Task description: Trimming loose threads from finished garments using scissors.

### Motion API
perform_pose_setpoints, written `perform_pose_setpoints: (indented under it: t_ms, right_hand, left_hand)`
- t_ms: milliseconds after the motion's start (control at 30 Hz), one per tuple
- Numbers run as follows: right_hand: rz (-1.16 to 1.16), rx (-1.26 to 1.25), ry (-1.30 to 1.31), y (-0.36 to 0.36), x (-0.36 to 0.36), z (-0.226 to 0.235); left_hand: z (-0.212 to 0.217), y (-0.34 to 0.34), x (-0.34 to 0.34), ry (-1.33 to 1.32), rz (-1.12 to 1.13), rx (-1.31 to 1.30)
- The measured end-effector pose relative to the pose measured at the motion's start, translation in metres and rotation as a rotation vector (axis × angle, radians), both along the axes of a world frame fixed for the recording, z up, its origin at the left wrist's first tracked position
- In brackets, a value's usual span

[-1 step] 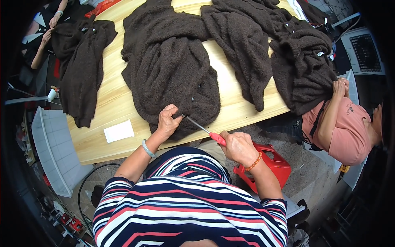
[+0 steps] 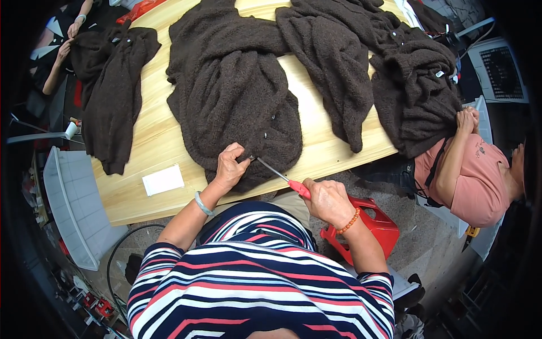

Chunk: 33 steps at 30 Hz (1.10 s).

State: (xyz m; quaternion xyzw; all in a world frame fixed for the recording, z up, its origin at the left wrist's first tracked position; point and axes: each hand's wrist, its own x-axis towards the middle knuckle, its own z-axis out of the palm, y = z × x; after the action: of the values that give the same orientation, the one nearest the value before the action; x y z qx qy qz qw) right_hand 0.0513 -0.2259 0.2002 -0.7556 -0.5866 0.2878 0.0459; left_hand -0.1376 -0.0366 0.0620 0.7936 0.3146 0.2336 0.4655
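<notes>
Head view: left hand (image 2: 230, 170) pinches the brown garment (image 2: 237, 101) near its six o'clock edge (best held taut); right hand (image 2: 329, 201) grips a red-handled tool (image 2: 297, 188), aimed at ten; steer gently.

I can't make out the tip of the red-handled tool (image 2: 297, 188), too small and dark where the left hand (image 2: 228, 172) pinches the brown knit garment (image 2: 231, 101); the right hand (image 2: 327, 202) covers the handle's end. The garment runs off at the top. The forearm hides part of the red stool (image 2: 387, 233), and the pink-shirted co-worker (image 2: 480, 183) is partly lost in the dark rim
</notes>
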Motion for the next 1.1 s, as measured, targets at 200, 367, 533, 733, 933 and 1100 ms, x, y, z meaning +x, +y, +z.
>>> perform_pose_setpoints:
  t_ms: [200,367,533,733,933,1100]
  right_hand:
    - [0.053,-0.015,0.027,-0.003,-0.002,-0.005]
    - [0.082,-0.021,0.070,-0.006,-0.006,-0.006]
    - [0.084,-0.021,0.067,-0.006,-0.011,-0.007]
    - [-0.023,0.045,0.044,-0.008,-0.003,-0.006]
    - [-0.125,0.102,0.023,-0.015,0.005,-0.010]
    - [-0.084,0.036,0.028,-0.016,-0.003,-0.010]
  left_hand:
    - [0.002,0.000,0.003,0.014,0.005,-0.132]
    - [-0.010,0.004,0.003,0.035,0.045,-0.277]
    - [-0.022,0.002,0.003,-0.021,0.110,-0.407]
    - [-0.004,0.003,-0.001,-0.068,0.197,-0.749]
    - [0.015,-0.006,-0.009,0.090,-0.013,-0.029]
    - [-0.004,0.001,-0.004,0.149,-0.009,-0.093]
